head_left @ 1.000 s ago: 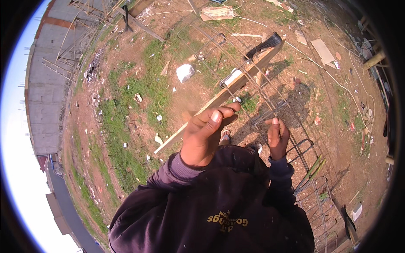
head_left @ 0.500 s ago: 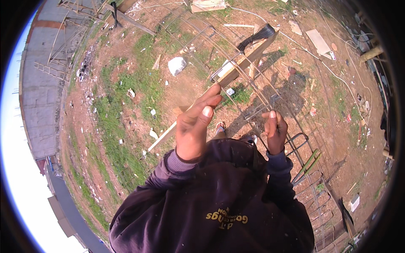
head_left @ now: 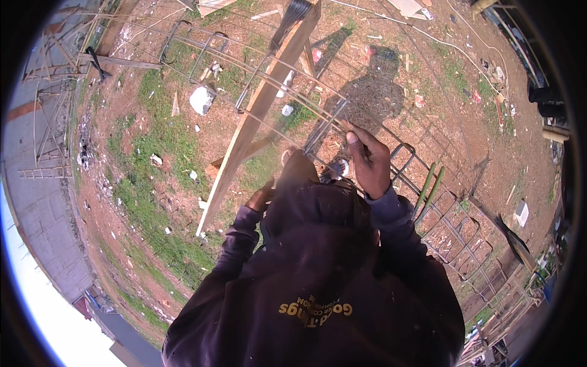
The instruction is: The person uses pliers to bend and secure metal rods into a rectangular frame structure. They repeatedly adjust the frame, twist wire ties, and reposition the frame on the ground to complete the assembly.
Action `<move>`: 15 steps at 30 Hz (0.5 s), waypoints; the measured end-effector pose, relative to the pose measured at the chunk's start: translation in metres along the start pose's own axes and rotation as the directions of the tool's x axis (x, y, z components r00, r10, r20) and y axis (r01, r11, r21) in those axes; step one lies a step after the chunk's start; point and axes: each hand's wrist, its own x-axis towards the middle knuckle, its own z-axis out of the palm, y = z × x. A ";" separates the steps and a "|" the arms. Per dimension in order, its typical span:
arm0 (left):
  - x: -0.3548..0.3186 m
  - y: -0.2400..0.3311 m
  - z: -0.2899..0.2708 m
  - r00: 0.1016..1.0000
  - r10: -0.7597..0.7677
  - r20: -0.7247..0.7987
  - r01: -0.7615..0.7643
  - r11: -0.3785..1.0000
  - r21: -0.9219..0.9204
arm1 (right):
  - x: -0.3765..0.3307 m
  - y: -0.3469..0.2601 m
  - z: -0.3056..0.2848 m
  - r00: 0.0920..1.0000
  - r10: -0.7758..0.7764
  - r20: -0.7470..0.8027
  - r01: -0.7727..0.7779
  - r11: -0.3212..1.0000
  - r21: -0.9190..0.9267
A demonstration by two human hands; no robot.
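A long rebar cage of thin steel bars and bent stirrups runs from the upper left down to the lower right. My right hand is at its bars in front of my chest, thumb and fingertips pressed together by a stirrup. What they pinch, if anything, is too small to make out. Low beside my body, my left hand is partly hidden by the dark hoodie, and its fingers are unclear. Pincers with green handles stand in the cage right of my right hand.
A wooden beam on props crosses under the cage, with a bundle of black wire over its upper end. A white lump and scattered scraps lie on the grassy dirt. A second wooden support stands at right.
My left hand has dropped from above the beam to beside my body. My right hand has moved up and left along the cage. The view has turned, so the scene shifts left.
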 end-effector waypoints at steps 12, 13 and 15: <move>0.019 0.295 0.144 0.757 0.651 -0.050 -0.653 0.754 -0.066 | -0.014 -0.020 0.044 0.970 -0.199 0.137 0.207 0.977 -0.052; 0.025 0.300 0.140 0.812 0.581 -0.057 -0.584 0.809 -0.066 | -0.017 -0.020 0.048 0.981 -0.117 0.155 0.127 0.990 -0.056; 0.037 0.306 0.132 0.827 0.562 0.018 -0.549 0.814 -0.193 | -0.023 -0.018 0.054 0.979 0.073 0.191 -0.060 0.995 -0.076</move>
